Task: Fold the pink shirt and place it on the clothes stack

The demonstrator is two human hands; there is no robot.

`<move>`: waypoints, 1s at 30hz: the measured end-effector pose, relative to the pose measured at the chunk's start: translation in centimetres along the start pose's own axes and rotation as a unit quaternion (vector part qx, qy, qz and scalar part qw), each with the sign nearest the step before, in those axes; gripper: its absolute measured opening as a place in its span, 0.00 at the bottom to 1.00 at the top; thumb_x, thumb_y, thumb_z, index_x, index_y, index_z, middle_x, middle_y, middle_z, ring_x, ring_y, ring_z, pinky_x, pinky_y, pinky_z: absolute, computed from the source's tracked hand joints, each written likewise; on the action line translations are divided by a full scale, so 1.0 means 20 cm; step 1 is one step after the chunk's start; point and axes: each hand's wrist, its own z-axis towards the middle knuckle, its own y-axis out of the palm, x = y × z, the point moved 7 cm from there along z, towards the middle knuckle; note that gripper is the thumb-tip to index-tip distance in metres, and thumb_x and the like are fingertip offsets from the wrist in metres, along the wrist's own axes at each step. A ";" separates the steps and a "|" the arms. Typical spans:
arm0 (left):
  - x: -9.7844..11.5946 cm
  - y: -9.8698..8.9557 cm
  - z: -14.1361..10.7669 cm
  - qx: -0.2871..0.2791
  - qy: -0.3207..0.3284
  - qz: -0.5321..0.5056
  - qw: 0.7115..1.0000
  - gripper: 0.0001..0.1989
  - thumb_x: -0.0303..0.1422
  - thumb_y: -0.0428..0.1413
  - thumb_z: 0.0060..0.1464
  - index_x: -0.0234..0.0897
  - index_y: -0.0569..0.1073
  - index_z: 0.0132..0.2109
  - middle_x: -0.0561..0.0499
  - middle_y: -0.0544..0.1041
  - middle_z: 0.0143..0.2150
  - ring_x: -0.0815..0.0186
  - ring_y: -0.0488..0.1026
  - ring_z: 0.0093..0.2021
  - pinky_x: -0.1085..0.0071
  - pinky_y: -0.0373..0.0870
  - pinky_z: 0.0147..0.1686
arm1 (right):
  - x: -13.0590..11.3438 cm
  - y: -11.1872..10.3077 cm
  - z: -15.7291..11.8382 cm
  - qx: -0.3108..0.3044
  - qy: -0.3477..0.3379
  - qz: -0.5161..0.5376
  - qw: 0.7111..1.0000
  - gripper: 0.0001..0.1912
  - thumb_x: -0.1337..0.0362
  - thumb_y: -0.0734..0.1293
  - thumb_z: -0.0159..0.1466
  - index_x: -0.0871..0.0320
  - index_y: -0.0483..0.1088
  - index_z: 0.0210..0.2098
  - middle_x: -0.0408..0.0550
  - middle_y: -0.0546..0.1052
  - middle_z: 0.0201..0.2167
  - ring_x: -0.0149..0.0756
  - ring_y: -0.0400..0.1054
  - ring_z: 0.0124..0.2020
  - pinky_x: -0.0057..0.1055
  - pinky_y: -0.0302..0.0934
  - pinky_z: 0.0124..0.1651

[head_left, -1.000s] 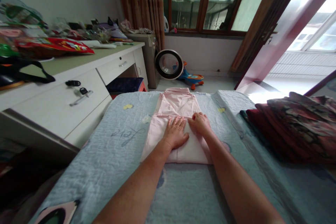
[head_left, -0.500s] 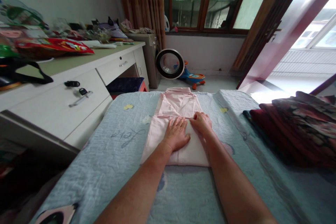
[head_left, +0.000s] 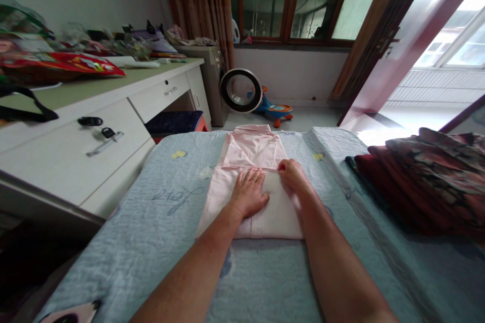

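Observation:
A pale pink shirt [head_left: 253, 151] lies folded on the blue quilted bed cover [head_left: 170, 181], its collar at the far end and a folded edge crossing its middle. My left hand [head_left: 249, 194] rests flat on the lower half with the fingers spread, just below that edge. At the shirt's right side, my right hand [head_left: 293, 174] has its fingers pinched on the end of the folded edge. Its fingertips are partly hidden by the hand itself.
Folded dark red patterned cloths [head_left: 428, 181] are stacked at the right. A white desk [head_left: 109, 136] with a cluttered top stands on the left. Beyond the bed are a washing machine with its round door [head_left: 241, 91] open and a blue ride-on toy [head_left: 275, 108].
My right hand has shifted slightly outward along the folded edge. My left hand stays flat on the shirt. The whole view has turned a little to the right.

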 end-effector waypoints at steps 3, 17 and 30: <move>0.00 0.00 0.00 -0.001 0.000 0.002 1.000 0.33 0.44 0.45 0.60 0.35 0.56 0.69 0.44 0.53 0.73 0.54 0.44 0.73 0.48 0.39 0.70 | 0.06 -0.01 0.00 -0.002 0.032 0.038 0.999 0.13 0.72 0.62 0.56 0.58 0.78 0.34 0.50 0.78 0.34 0.37 0.69 0.39 0.28 0.57 0.43; 0.01 0.00 0.00 -0.003 -0.005 -0.003 1.000 0.32 0.43 0.45 0.61 0.34 0.57 0.69 0.44 0.53 0.73 0.55 0.45 0.73 0.49 0.38 0.70 | 0.17 -0.03 0.01 -0.058 0.092 0.202 0.973 0.13 0.68 0.65 0.53 0.62 0.77 0.37 0.44 0.76 0.27 0.30 0.66 0.26 0.23 0.55 0.27; 0.00 0.00 0.00 0.012 0.002 -0.011 1.000 0.32 0.43 0.46 0.61 0.35 0.58 0.68 0.44 0.54 0.73 0.54 0.45 0.73 0.48 0.39 0.70 | 0.06 -0.09 0.02 0.031 0.023 0.058 0.998 0.16 0.74 0.62 0.50 0.62 0.76 0.36 0.50 0.76 0.34 0.34 0.67 0.35 0.26 0.56 0.37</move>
